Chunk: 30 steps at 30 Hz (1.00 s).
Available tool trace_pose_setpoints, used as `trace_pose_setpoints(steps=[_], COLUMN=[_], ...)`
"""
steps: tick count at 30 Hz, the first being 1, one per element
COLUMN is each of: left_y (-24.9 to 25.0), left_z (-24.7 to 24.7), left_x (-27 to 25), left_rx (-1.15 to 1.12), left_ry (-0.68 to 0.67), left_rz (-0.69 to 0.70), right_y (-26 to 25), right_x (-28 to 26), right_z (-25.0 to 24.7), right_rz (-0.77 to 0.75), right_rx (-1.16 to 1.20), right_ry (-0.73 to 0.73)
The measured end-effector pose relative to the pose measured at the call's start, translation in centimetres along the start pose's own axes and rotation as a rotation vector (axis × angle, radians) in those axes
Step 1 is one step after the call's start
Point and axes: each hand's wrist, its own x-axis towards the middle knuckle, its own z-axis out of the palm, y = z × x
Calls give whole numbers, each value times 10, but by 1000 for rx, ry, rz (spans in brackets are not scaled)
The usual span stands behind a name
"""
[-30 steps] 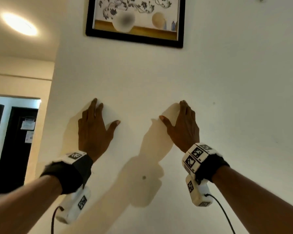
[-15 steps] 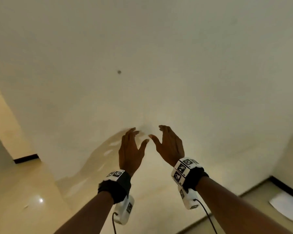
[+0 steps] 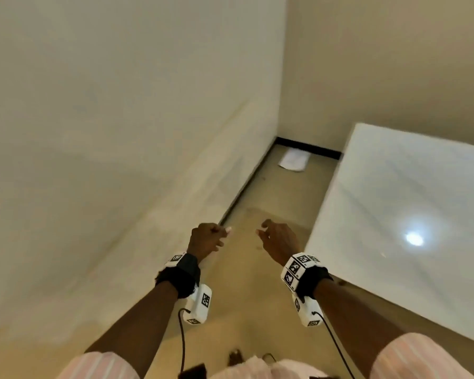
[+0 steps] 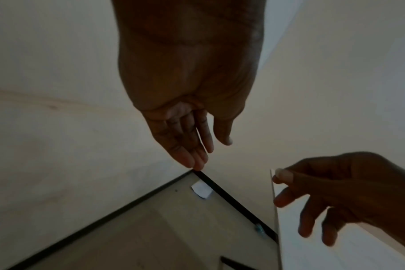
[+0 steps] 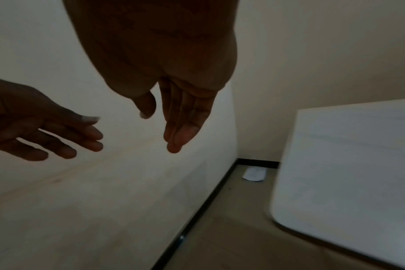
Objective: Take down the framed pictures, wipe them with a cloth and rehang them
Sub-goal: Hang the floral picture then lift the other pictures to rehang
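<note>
1. Two hands hang over the floor (image 3: 260, 283) beside the wall (image 3: 121, 132): the left hand (image 3: 204, 240) and right hand (image 3: 281, 242) hold nothing, fingers loosely curled and apart
2. No framed picture or cloth shows in any view
3. Judged step: between pictures, hands free
4. Next likely calls for finding the cloth or a picture; a white paper (image 3: 293, 160) lies near the counter (image 3: 408, 214)

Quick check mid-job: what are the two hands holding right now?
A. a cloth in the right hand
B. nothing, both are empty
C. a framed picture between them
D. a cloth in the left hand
B. The left hand and the right hand hang over the floor beside the wall, fingers loose, with nothing in either.
</note>
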Motion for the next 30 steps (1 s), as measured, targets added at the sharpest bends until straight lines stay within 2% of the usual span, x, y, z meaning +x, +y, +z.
trace_pose_setpoints(steps=[6, 10, 13, 18, 25, 30], left_y=[32, 61, 82, 113, 147, 172], left_z=[158, 272, 347, 462, 590, 677], left_x=[-5, -37, -61, -105, -146, -156], left_rx=[59, 107, 116, 120, 226, 253], left_ry=[-238, -364, -452, -596, -776, -765], left_rz=[11, 31, 39, 64, 100, 108], right_y=[160, 260, 314, 387, 457, 510], right_x=[-86, -156, -209, -290, -362, -401], right_z=[-50, -92, -119, -155, -177, -198], right_rz=[356, 537, 637, 813, 1040, 1165], right_rx=[64, 76, 87, 132, 203, 195], right_ry=[54, 139, 229, 345, 493, 524])
